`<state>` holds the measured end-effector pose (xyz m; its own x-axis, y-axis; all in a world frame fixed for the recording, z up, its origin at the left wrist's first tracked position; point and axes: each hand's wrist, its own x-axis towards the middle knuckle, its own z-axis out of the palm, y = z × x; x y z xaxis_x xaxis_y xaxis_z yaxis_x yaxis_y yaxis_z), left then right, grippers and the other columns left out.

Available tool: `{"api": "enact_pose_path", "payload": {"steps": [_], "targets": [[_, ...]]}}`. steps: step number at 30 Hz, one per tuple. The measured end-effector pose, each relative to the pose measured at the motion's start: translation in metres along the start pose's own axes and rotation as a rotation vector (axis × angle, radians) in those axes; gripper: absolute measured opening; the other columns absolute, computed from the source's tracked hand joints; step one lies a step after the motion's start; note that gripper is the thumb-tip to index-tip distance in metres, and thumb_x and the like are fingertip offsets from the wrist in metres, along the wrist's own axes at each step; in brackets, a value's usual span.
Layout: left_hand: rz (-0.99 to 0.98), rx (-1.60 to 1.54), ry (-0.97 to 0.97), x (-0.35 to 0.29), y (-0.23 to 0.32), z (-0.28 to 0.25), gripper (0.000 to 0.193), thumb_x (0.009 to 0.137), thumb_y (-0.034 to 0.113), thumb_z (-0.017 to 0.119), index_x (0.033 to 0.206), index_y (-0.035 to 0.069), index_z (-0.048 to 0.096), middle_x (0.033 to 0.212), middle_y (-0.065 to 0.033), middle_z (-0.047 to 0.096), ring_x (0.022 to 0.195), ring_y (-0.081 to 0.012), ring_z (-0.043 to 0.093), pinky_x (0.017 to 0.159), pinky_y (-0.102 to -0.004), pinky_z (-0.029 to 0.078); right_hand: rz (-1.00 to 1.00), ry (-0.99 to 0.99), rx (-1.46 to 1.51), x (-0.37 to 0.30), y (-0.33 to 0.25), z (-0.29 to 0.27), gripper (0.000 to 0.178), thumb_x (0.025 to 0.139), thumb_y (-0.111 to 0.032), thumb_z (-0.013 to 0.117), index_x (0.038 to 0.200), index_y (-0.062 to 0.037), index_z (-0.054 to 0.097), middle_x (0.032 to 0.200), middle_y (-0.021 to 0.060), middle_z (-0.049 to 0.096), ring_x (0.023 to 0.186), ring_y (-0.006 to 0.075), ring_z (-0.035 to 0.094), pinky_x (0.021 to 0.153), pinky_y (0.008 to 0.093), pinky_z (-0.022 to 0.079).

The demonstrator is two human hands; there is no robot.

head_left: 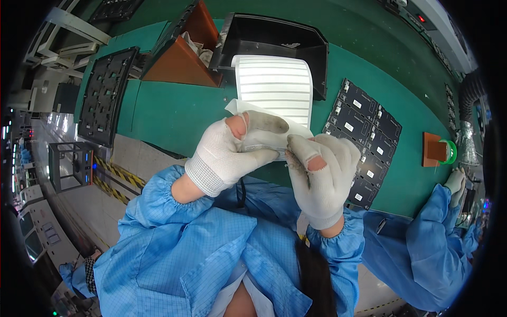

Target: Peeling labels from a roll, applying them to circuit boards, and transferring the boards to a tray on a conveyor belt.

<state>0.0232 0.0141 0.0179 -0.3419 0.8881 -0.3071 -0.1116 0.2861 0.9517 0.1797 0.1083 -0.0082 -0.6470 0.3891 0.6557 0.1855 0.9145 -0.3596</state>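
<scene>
A white label sheet (274,84) with rows of long narrow strips drapes out of a black bin toward me. My left hand (224,148), in a white knit glove with a bared thumb, grips the sheet's near, folded-over end between thumb and fingers. At the right edge of that end, my right hand (325,174) is closed in a pinch, also gloved with a bare fingertip showing. Its fingertips touch the sheet's edge; whether a single strip is between them is hidden. The glove fingertips look grey and worn.
Black circuit board panels (364,134) with small white labels lie right on the green table (174,108). Behind the sheet stands the black bin (274,31), beside a brown holder (185,63). A black slotted tray (105,95) is left; green tape (450,152) and a co-worker's sleeve (438,232) are right.
</scene>
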Motion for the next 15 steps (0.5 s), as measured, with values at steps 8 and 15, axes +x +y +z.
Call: {"api": "enact_pose_path", "payload": {"steps": [8, 15], "targets": [[0.119, 0.072, -0.035, 0.001, -0.012, -0.003, 0.036, 0.081, 0.000, 0.069, 0.117, 0.000, 0.063, 0.112, -0.0108, 0.067, 0.104, -0.0178, 0.065, 0.092, -0.0287, 0.053, 0.238, -0.024, 0.263, -0.004, 0.005, -0.016, 0.029, 0.072, 0.001, 0.074, 0.099, -0.0054, 0.066, 0.089, 0.0060, 0.062, 0.083, 0.0213, 0.059, 0.079, 0.0356, 0.044], [0.060, 0.063, -0.010, 0.001, -0.012, -0.004, 0.039, 0.080, 0.001, 0.071, 0.118, 0.000, 0.063, 0.111, -0.0092, 0.067, 0.102, -0.0159, 0.064, 0.089, -0.0272, 0.052, 0.854, 0.187, 0.457, -0.008, 0.048, -0.067, 0.025, 0.086, 0.004, 0.062, 0.111, 0.0043, 0.057, 0.098, 0.0059, 0.061, 0.091, 0.0115, 0.057, 0.081, 0.0268, 0.048]]}}
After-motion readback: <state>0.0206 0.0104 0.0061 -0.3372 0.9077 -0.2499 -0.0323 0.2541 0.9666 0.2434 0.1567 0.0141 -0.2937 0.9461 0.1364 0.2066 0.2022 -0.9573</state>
